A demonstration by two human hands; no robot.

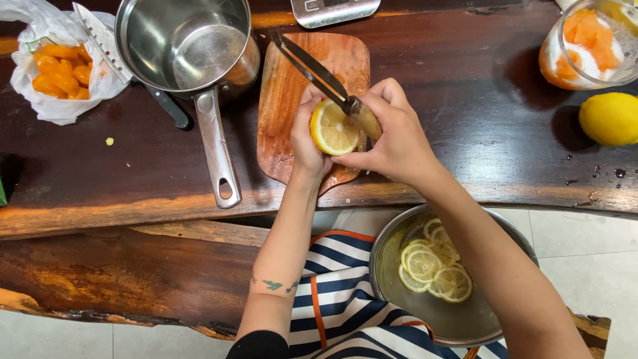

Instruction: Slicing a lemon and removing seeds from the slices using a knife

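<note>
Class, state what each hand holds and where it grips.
Left hand cups the cut lemon by its rind; right hand grips the knife by its handle.

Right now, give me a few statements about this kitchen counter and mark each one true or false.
1. The left hand holds a cut lemon half. True.
2. The right hand grips a spoon. False: it grips a knife.
3. The steel bowl holds lemon slices. True.
4. The saucepan is full of lemons. False: no lemons inside.
5. A whole lemon lies far right. True.
</note>
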